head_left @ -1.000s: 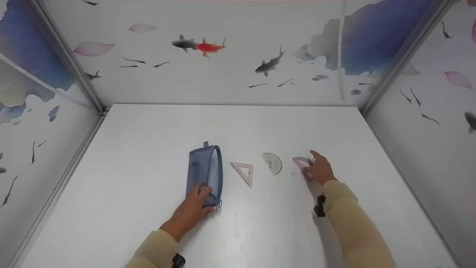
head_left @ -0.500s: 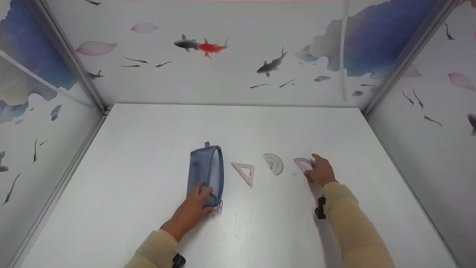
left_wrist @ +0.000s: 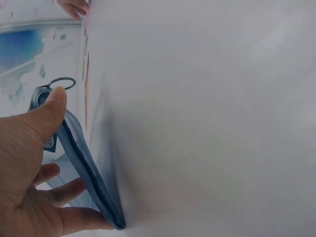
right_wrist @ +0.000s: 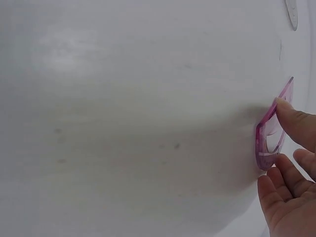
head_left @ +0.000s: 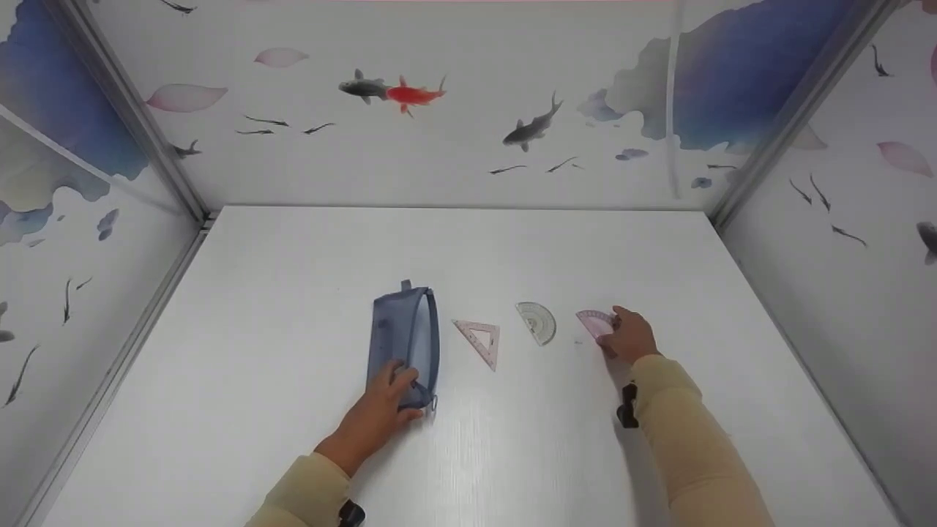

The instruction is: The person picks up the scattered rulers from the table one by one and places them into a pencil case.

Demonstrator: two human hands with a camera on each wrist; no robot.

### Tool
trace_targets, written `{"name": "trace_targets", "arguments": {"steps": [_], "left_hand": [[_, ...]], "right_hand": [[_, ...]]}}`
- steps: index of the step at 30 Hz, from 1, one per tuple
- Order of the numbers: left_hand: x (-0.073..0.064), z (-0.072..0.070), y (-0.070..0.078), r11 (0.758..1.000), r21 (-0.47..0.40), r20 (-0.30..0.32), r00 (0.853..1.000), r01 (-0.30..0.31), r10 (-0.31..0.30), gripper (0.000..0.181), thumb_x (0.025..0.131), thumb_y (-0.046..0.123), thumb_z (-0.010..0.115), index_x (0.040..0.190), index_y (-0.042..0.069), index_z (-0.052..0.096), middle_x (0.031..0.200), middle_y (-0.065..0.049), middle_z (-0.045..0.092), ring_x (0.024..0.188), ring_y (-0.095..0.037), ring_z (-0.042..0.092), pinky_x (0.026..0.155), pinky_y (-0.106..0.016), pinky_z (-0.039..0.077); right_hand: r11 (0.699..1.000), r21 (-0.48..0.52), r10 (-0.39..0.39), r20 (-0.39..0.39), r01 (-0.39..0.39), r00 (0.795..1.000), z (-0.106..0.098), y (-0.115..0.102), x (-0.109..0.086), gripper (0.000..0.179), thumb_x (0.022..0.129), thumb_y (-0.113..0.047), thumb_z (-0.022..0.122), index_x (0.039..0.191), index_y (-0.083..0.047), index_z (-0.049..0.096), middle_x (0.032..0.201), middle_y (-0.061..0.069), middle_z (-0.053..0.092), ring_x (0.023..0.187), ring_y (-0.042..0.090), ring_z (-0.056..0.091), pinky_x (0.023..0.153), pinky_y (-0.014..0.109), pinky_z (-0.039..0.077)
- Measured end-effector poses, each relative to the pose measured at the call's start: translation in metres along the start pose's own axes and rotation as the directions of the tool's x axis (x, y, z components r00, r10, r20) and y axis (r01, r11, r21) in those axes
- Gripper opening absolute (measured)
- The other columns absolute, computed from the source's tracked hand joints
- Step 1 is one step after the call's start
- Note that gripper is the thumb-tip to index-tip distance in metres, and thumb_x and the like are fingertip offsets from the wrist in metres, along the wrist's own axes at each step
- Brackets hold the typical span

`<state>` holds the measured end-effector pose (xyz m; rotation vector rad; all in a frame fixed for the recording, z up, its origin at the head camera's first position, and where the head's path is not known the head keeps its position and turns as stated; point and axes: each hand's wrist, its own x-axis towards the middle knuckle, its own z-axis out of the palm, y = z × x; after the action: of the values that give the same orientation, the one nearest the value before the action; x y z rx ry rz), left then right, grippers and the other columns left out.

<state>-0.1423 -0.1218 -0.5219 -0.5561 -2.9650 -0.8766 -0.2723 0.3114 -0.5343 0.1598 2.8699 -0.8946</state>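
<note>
A blue zippered pencil case lies on the white table, its long opening facing right. My left hand grips its near end. In the left wrist view the thumb presses by the zipper pull ring, with fingers spread along the case's other edge. My right hand pinches a pink, see-through protractor between thumb and fingers. The right wrist view has the protractor tilted at the table surface, partly hidden by the thumb.
Between the hands lie a pinkish set square, right of the case, and a clear protractor. The white table is bounded by printed panels at the back and both sides.
My right hand's raised index finger has come down toward the pink protractor's edge, and the hand has drawn closer round it. The left hand and pencil case stay put.
</note>
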Motion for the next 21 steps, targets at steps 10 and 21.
{"name": "trace_targets", "arguments": {"steps": [10,21], "left_hand": [[-0.0006,-0.0003,-0.0009,1.000,0.005,-0.018,1.000,-0.026,0.026,0.056,0.083,0.025,0.075,0.129,0.012,0.045,0.136,-0.027,0.038,0.121,-0.045,0.049,0.091,-0.049,0.050],[-0.0001,0.0002,-0.0018,1.000,-0.019,-0.008,1.000,-0.003,0.003,0.057,0.083,0.027,0.075,0.131,0.012,0.046,0.138,-0.027,0.037,0.122,-0.045,0.048,0.092,-0.050,0.049]], "right_hand": [[0.999,0.030,0.018,-0.014,-0.017,1.000,0.0016,-0.0015,0.0016,0.066,0.087,-0.008,0.067,0.142,0.011,0.034,0.136,0.032,0.046,0.130,0.047,0.039,0.109,0.054,0.030],[0.996,0.081,0.038,-0.019,-0.036,0.999,0.0028,0.0016,0.0045,0.067,0.084,-0.006,0.066,0.142,0.009,0.036,0.131,0.033,0.047,0.124,0.046,0.043,0.106,0.055,0.034]]}}
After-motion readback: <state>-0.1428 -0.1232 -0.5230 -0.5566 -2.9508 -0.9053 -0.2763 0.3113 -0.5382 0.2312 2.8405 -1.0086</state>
